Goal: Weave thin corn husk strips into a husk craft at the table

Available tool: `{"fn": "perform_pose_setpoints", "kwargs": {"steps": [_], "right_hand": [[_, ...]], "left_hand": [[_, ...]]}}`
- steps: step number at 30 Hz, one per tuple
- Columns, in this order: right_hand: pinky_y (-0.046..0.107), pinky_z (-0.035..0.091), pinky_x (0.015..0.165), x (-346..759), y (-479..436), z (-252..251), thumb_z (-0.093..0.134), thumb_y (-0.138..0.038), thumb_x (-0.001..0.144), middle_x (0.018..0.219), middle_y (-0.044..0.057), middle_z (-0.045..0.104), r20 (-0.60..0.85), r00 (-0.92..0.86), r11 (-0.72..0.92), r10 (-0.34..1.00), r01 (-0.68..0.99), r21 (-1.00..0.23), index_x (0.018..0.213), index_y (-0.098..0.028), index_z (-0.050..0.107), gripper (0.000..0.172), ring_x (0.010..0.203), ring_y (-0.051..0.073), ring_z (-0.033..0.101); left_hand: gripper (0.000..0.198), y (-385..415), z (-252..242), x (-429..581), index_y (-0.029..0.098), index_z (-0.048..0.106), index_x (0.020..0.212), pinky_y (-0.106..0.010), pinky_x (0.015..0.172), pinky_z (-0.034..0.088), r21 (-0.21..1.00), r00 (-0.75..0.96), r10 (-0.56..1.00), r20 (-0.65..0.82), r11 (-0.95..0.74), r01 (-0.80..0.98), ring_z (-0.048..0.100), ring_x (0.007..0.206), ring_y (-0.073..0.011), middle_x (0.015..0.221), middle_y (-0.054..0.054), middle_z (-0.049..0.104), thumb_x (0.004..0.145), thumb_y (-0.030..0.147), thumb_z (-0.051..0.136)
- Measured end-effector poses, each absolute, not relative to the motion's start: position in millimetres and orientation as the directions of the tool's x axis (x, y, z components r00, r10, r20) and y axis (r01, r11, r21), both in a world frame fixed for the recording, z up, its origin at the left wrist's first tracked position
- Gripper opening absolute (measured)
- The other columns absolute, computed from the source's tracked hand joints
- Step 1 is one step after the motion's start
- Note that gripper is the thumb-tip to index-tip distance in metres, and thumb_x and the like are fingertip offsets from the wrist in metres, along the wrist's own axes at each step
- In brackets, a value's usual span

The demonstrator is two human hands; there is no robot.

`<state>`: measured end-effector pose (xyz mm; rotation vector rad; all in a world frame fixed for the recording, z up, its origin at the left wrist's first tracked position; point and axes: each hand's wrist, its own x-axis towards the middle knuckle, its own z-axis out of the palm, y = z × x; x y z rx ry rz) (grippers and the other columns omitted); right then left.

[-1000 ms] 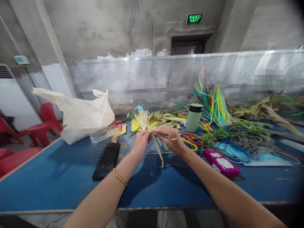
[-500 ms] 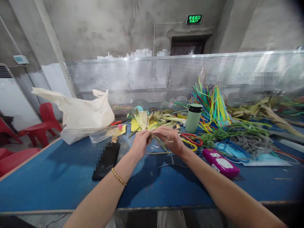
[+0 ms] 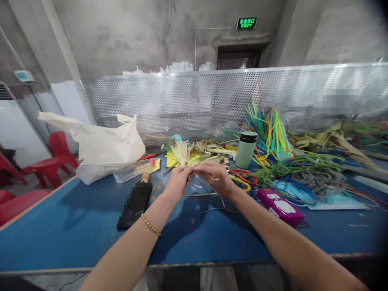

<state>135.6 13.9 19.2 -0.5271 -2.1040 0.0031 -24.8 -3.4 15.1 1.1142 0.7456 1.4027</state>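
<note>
Both of my hands meet above the blue table [image 3: 60, 226], pinching a bundle of pale dried leaf strips [image 3: 198, 177]. My left hand [image 3: 178, 181] grips the bundle's near end with closed fingers; a gold bead bracelet sits on that wrist. My right hand [image 3: 216, 178] is closed on a thin strip, with loose ends hanging toward the table. More husk leaves [image 3: 184, 151] lie just behind my hands on yellow paper.
A black phone [image 3: 135, 204] lies left of my arms, a white plastic bag [image 3: 106, 147] behind it. A green tumbler [image 3: 246, 149], red-and-yellow scissors [image 3: 242, 178], a magenta case [image 3: 280, 206] and heaps of coloured cords [image 3: 273, 137] fill the right. Red chairs [image 3: 51, 161] stand left.
The hanging strip ends have swung and shortened as my right hand worked the strip round the bundle. Both hands stay in nearly the same place.
</note>
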Motion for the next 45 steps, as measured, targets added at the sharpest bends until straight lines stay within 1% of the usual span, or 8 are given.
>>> {"fn": "perform_pose_setpoints", "kwargs": {"steps": [5, 9, 19, 24, 29, 33, 39, 45], "right_hand": [[0.026, 0.050, 0.061, 132.8, 13.1, 19.6, 0.066, -0.039, 0.084, 0.075, 0.005, 0.070, 0.691, -0.278, 0.742, 0.667, 0.334, -0.581, 0.086, -0.016, 0.071, 0.024, 0.065, 0.015, 0.063], [0.022, 0.047, 0.049, 130.7, 11.1, 14.4, 0.066, -0.049, 0.080, 0.067, 0.002, 0.066, 0.448, -0.390, 0.546, 0.805, 0.192, -0.815, 0.087, -0.015, 0.071, 0.035, 0.051, 0.012, 0.058], [0.026, 0.052, 0.079, 118.9, 1.9, 14.3, 0.058, -0.023, 0.092, 0.095, 0.006, 0.073, 0.827, -0.374, 0.890, 0.419, 0.349, -0.293, 0.105, -0.021, 0.073, 0.020, 0.085, 0.016, 0.068], [0.026, 0.050, 0.083, 125.2, 0.2, 14.0, 0.050, -0.020, 0.096, 0.111, 0.007, 0.071, 0.755, -0.559, 0.836, 0.343, 0.548, 0.027, 0.121, -0.024, 0.064, 0.029, 0.100, 0.017, 0.066], [0.023, 0.041, 0.061, 124.0, -9.0, 15.1, 0.050, -0.014, 0.093, 0.084, 0.004, 0.071, 0.654, -0.669, 0.715, 0.354, 0.644, 0.272, 0.111, -0.021, 0.067, 0.025, 0.069, 0.014, 0.063], [0.024, 0.037, 0.058, 121.6, -15.9, 18.3, 0.048, -0.022, 0.095, 0.078, 0.006, 0.070, 0.676, -0.624, 0.661, 0.392, 0.702, 0.265, 0.095, -0.017, 0.068, 0.021, 0.067, 0.014, 0.062], [0.023, 0.036, 0.058, 125.2, -20.6, 27.8, 0.046, -0.014, 0.093, 0.105, 0.010, 0.071, 0.543, -0.719, 0.736, 0.433, 0.630, 0.248, 0.132, -0.018, 0.052, 0.040, 0.076, 0.015, 0.065], [0.024, 0.036, 0.059, 131.5, -16.8, 26.0, 0.048, -0.014, 0.094, 0.096, 0.008, 0.070, 0.588, -0.707, 0.765, 0.393, 0.606, 0.218, 0.114, -0.016, 0.061, 0.024, 0.076, 0.015, 0.063]], "left_hand": [[0.020, -0.1, 13.6, -25.7, 0.015, 0.053, 0.052, -0.025, 0.049, 0.023, 0.907, 0.046, 0.968, 0.247, -0.215, -0.362, 0.035, 0.048, -0.0066, 0.050, 0.003, 0.044, 0.067, 0.023, 0.062], [0.015, 1.7, 15.6, -25.1, 0.014, 0.056, 0.057, -0.024, 0.049, 0.025, 0.869, 0.012, 0.969, 0.245, -0.214, -0.446, 0.038, 0.049, -0.0070, 0.053, 0.002, 0.047, 0.067, 0.023, 0.063], [0.015, 1.5, 17.5, -26.7, 0.015, 0.052, 0.052, -0.024, 0.047, 0.027, 0.860, -0.053, 0.995, 0.079, -0.095, -0.501, 0.037, 0.046, -0.0071, 0.047, 0.004, 0.044, 0.061, 0.018, 0.063], [0.012, 2.4, 13.8, -25.6, 0.015, 0.054, 0.053, -0.024, 0.051, 0.031, 0.865, -0.085, 0.990, 0.109, -0.136, -0.484, 0.041, 0.051, -0.0083, 0.052, 0.003, 0.049, 0.060, 0.018, 0.062], [0.019, 3.7, 9.7, -26.3, 0.017, 0.047, 0.048, -0.023, 0.049, 0.025, 0.912, -0.205, 0.948, 0.245, -0.297, -0.281, 0.033, 0.049, -0.0072, 0.048, 0.005, 0.038, 0.065, 0.019, 0.057], [0.019, 3.6, 8.9, -27.7, 0.017, 0.046, 0.049, -0.023, 0.049, 0.024, 0.926, -0.246, 0.927, 0.285, -0.332, -0.178, 0.032, 0.048, -0.0077, 0.047, 0.005, 0.038, 0.067, 0.020, 0.053], [0.017, 5.9, 7.6, -28.7, 0.017, 0.045, 0.048, -0.023, 0.048, 0.023, 0.921, -0.223, 0.937, 0.270, -0.318, -0.224, 0.032, 0.047, -0.0073, 0.046, 0.005, 0.039, 0.063, 0.018, 0.053], [0.017, 6.5, 7.8, -29.2, 0.017, 0.049, 0.048, -0.023, 0.047, 0.026, 0.943, -0.173, 0.964, 0.202, -0.239, -0.232, 0.037, 0.043, -0.0078, 0.044, 0.004, 0.045, 0.064, 0.018, 0.055]]}}
